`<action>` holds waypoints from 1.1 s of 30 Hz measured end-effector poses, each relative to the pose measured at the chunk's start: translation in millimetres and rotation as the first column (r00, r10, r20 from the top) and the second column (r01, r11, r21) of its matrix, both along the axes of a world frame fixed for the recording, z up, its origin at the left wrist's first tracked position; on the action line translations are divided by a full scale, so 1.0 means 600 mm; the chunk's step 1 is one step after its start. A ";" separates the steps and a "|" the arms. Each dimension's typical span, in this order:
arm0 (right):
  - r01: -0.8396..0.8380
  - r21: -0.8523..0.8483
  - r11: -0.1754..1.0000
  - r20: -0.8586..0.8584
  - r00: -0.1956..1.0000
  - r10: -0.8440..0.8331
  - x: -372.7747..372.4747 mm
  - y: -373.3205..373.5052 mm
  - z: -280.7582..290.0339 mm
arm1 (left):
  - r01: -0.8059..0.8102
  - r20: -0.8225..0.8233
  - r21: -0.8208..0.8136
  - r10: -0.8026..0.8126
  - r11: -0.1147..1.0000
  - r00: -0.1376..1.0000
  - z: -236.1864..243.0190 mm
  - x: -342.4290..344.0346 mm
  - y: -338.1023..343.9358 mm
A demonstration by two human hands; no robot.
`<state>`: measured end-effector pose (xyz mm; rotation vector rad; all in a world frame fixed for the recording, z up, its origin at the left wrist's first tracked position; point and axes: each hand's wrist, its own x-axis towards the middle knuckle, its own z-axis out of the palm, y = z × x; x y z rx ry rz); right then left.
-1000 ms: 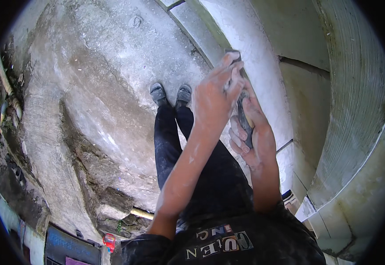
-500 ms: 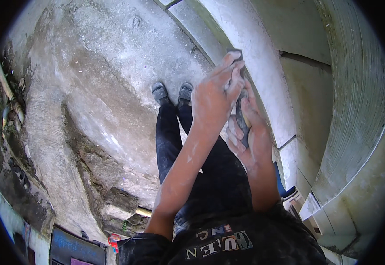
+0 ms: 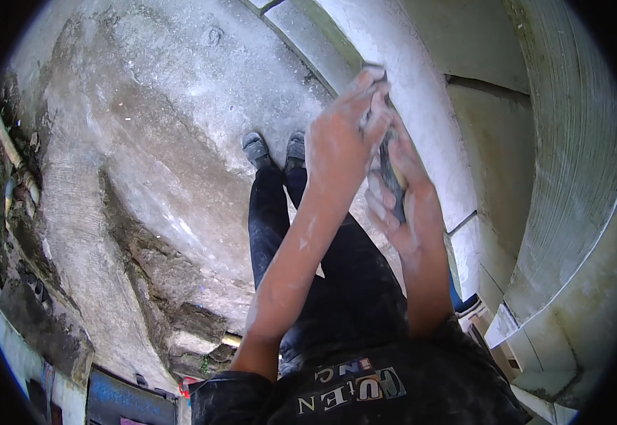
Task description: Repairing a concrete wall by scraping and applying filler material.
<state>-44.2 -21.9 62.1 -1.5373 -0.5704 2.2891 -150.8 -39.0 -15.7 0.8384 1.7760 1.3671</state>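
A long, narrow dark grey piece (image 3: pixel 397 197) with a pale yellowish edge runs lengthwise between my hands, tilted away from me. Its exact kind is hard to make out. My left hand (image 3: pixel 344 131) is closed around its far end, the fingers curled over the top. Lower down, my right hand (image 3: pixel 406 188) wraps the near part, its fingers on one side and its thumb on the other. White dust coats both hands and the forearms. Much of the piece is hidden under my fingers.
A white-dusted ledge (image 3: pixel 421 85) runs along the right, beside a curved, streaked pale panel (image 3: pixel 570 163). My sandalled feet (image 3: pixel 257 150) stand on rough concrete ground (image 3: pixel 174 106). Pipes (image 3: pixel 11 142) lie at the far left; broken stone (image 3: pixel 193 329) is at lower left.
Both hands have shifted slightly farther from me with the dark grey piece between them. My right hand has turned a little. My feet have stayed in place.
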 end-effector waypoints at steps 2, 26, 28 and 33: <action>0.020 0.015 1.000 -0.011 1.000 -0.019 -0.010 -0.008 -0.010 | 0.001 0.000 0.011 -0.001 1.000 1.000 -0.005 -0.008 0.009; 0.140 0.038 0.989 -0.099 0.986 -0.136 -0.012 -0.055 -0.011 | 0.063 0.024 0.079 -0.066 0.995 0.998 -0.022 -0.004 -0.017; 0.141 -0.005 0.990 -0.033 0.989 -0.141 0.001 -0.055 -0.014 | 0.075 -0.056 0.057 -0.072 0.996 0.996 -0.026 0.011 -0.029; 0.162 0.018 0.987 -0.181 0.971 -0.156 -0.021 -0.020 -0.029 | 0.108 0.066 0.025 -0.109 0.994 0.992 -0.008 -0.019 0.005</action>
